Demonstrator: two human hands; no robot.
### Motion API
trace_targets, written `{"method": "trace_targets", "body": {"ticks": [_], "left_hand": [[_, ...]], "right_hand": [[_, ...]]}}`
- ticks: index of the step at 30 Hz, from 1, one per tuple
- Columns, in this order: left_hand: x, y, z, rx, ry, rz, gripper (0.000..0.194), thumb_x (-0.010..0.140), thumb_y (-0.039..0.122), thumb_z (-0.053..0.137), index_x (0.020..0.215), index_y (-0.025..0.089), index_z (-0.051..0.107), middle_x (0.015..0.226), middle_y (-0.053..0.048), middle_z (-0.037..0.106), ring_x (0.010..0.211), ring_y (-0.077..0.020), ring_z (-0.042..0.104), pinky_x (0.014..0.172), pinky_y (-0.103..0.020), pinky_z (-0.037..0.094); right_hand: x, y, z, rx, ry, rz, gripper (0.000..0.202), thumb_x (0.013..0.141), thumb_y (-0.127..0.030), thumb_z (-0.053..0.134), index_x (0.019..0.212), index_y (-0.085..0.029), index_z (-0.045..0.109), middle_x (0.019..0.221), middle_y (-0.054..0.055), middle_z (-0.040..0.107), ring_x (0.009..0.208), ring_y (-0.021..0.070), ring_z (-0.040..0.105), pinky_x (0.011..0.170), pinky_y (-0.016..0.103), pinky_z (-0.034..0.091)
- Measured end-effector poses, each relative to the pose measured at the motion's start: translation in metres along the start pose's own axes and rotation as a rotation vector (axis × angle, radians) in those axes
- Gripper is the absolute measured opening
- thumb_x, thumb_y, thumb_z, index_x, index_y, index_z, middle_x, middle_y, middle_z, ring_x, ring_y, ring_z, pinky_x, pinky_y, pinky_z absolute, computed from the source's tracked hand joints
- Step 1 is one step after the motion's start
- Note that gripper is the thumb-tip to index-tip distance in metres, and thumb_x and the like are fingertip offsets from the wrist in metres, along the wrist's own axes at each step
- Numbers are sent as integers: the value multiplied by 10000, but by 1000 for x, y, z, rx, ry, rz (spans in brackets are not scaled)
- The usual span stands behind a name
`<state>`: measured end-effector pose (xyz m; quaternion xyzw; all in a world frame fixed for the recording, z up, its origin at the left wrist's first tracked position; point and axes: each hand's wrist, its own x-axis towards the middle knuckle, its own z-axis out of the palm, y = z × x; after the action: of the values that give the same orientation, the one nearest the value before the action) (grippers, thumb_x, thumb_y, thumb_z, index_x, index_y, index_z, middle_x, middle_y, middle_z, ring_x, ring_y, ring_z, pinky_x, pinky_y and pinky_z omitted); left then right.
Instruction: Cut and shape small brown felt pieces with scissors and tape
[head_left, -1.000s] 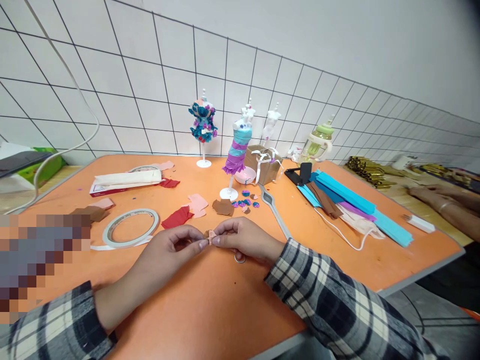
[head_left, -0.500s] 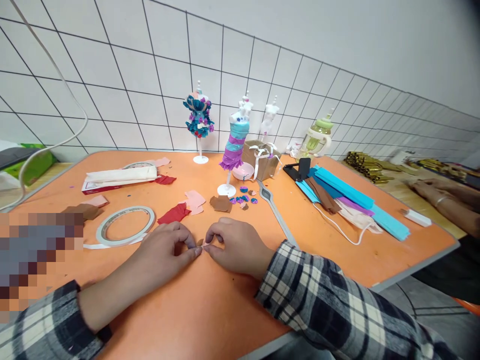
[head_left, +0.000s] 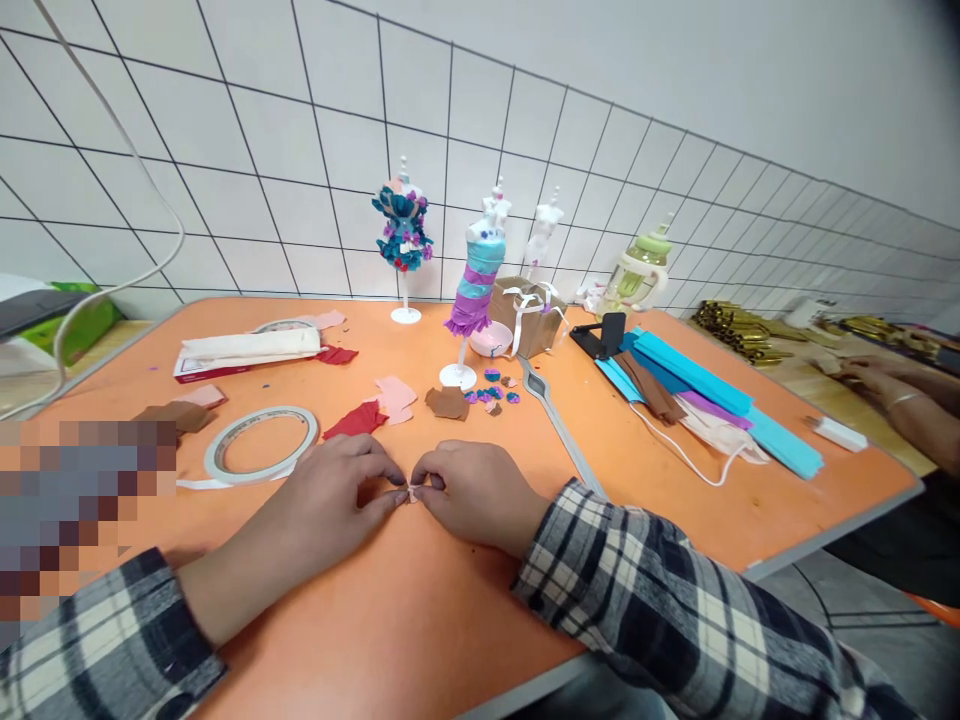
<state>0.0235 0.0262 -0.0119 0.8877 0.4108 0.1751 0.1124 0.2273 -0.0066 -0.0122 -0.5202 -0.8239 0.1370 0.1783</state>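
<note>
Low over the front of the orange table [head_left: 315, 620], my left hand [head_left: 345, 490] and my right hand [head_left: 472, 495] meet fingertip to fingertip. Both pinch one small scrap of pink and brown crepe paper [head_left: 411, 494], largely hidden by the fingers. Just beyond them lie a brown paper piece [head_left: 448, 402], a red paper piece [head_left: 355, 419] and a pink paper piece [head_left: 394, 396]. Small purple and blue paper bits [head_left: 493, 393] are scattered near the base of a mini mannequin [head_left: 480, 280] in blue and purple wrapping. Left of my left hand lies a roll of double-sided tape [head_left: 214, 460].
Behind stand a mannequin in teal ruffles [head_left: 403, 230], a cardboard box [head_left: 536, 325], a pink bowl [head_left: 492, 340] and a green-lidded bottle [head_left: 637, 270]. Folded crepe paper [head_left: 690, 375] and a black stand [head_left: 600, 337] lie right. Another person's hands [head_left: 877, 378] work at the far right.
The paper scrap has turned slightly between my fingertips, showing more pink. My left hand has shifted a little to the right, and the whole view has moved slightly.
</note>
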Motion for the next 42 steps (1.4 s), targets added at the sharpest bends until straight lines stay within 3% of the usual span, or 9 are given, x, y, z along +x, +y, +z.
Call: {"method": "trace_targets", "body": {"ticks": [8, 16, 22, 28, 31, 37, 42], "left_hand": [[5, 0, -4, -8, -50, 18, 244, 786, 179, 524, 793, 269, 751, 862, 8, 735, 829, -217, 650, 767, -351, 443], [3, -4, -2, 73, 2, 76, 216, 833, 228, 547, 822, 293, 753, 877, 12, 737, 887, -236, 629, 802, -379, 394], [2, -4, -3, 134, 12, 104, 201, 848, 251, 546, 807, 291, 740, 899, 1, 722, 919, -252, 619, 830, -407, 367], [0, 0, -6, 132, 27, 109, 200, 882, 298, 542, 929, 276, 736, 961, -31, 710, 942, -260, 602, 809, -400, 379], [1, 1, -5, 138, 20, 105, 180, 882, 354, 576, 836, 286, 736, 907, -11, 710, 903, -251, 607, 825, -415, 363], [4, -2, -5, 145, -6, 119, 187, 875, 299, 568, 809, 315, 742, 851, 14, 719, 890, -235, 621, 842, -420, 343], [3, -3, -6, 152, 14, 101, 172, 855, 296, 574, 793, 292, 734, 842, 9, 732, 901, -247, 626, 874, -432, 341]], "right_hand": [[3, 4, 0, -134, 18, -88, 206, 923, -253, 514, 948, -241, 719, 886, -3, 689, 753, 146, 603, 558, 290, 283], [1, 0, -5, -92, 126, -65, 191, 929, -320, 547, 996, -229, 701, 977, 15, 668, 851, 154, 616, 620, 282, 354], [4, 0, 1, -182, 38, -114, 187, 940, -300, 533, 932, -235, 708, 914, 8, 659, 790, 155, 608, 563, 284, 324], [5, 1, -2, -271, -16, -176, 211, 976, -312, 487, 967, -208, 670, 934, 28, 648, 794, 164, 603, 559, 276, 346], [5, 1, -4, -310, -39, -220, 200, 988, -293, 471, 972, -204, 650, 932, 25, 632, 772, 163, 594, 540, 277, 339], [10, 7, -9, -403, -76, -367, 186, 1003, -208, 421, 1019, -176, 604, 984, 43, 622, 794, 169, 593, 512, 295, 304], [11, 8, -11, -227, 21, -240, 201, 953, -329, 534, 1056, -204, 652, 1006, 35, 658, 878, 170, 603, 594, 282, 356]]}}
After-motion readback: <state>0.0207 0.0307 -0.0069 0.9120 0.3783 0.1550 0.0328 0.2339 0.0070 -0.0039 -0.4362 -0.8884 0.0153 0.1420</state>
